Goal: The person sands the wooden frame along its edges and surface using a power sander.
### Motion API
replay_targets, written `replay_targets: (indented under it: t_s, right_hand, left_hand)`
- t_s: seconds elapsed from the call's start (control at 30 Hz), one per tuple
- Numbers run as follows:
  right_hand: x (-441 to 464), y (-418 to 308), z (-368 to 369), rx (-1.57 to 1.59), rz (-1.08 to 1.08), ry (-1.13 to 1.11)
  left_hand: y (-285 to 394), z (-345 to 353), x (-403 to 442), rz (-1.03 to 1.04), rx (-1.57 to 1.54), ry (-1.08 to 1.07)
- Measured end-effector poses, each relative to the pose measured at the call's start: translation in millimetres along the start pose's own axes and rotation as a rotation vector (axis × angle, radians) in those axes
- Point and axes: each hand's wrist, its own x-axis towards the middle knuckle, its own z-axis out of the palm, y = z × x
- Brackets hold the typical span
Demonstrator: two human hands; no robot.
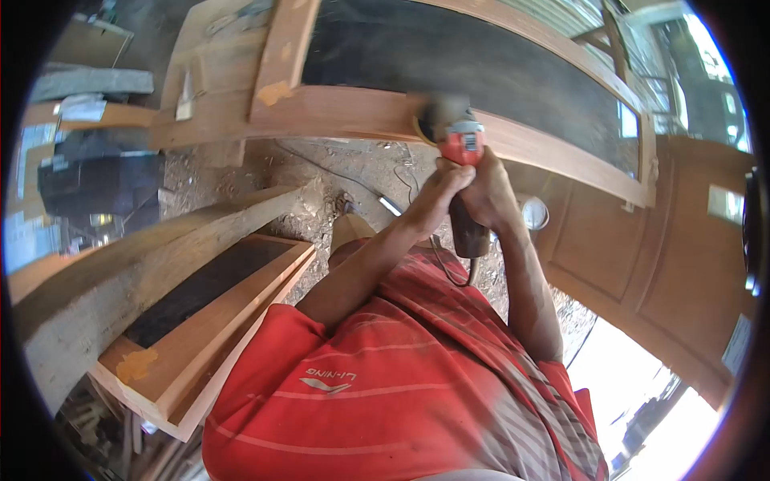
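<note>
Red tool (463, 150) — wooden beam (164, 258) nearby

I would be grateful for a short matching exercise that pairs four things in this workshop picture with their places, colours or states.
Things:
1. Power tool
2. Shirt
3. Tool's cord
4. Thick wooden beam

Descriptions:
A. Red, with pale stripes
B. On the left of the view, beside a frame with a dark panel
C. Held with the left hand and right hand
D. Looping down from the lower end of a handle

Right pairs: 1-C, 2-A, 3-D, 4-B.
</note>
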Motion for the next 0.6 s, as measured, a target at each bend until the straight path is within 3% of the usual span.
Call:
replay_targets:
  t_s: [0.07,0.23,0.33,0.37,0.43,0.47,0.53,0.6]
  right_hand:
    - [-2.3,2.6,-3.4,-0.142,0.078,-0.026]
    - [-5.3,-7.6,-8.7,-0.126,0.101,-0.064]
    - [-31.9,45.5,-46.2,-0.050,0.176,0.119]
    - [-42.1,83.1,-59.0,0.068,-0.011,0.227]
    - [-67.0,74.6,-98.4,0.133,0.170,0.265]
    - [-70.9,104.1,-102.5,0.219,0.156,0.341]
    - [-76.4,102.1,-122.8,0.187,0.353,0.297]
    - [-73.2,94.8,-117.1,0.248,0.321,0.266]
  left_hand:
    - [-7.4,-3.3,-1.4,0.017,-0.065,-0.008]
    - [9.3,16.7,-11.3,0.039,-0.075,0.099]
    - [-39.1,35.0,17.2,-0.148,0.007,-0.169]
    - [-64.5,48.4,34.6,-0.136,0.031,-0.285]
    - [-86.9,93.3,53.9,-0.233,0.008,-0.361]
    - [-86.8,111.0,58.2,-0.230,0.057,-0.432]
    - [-81.5,135.1,56.6,-0.262,0.068,-0.344]
    - [-79.4,129.2,53.6,-0.243,0.057,-0.334]
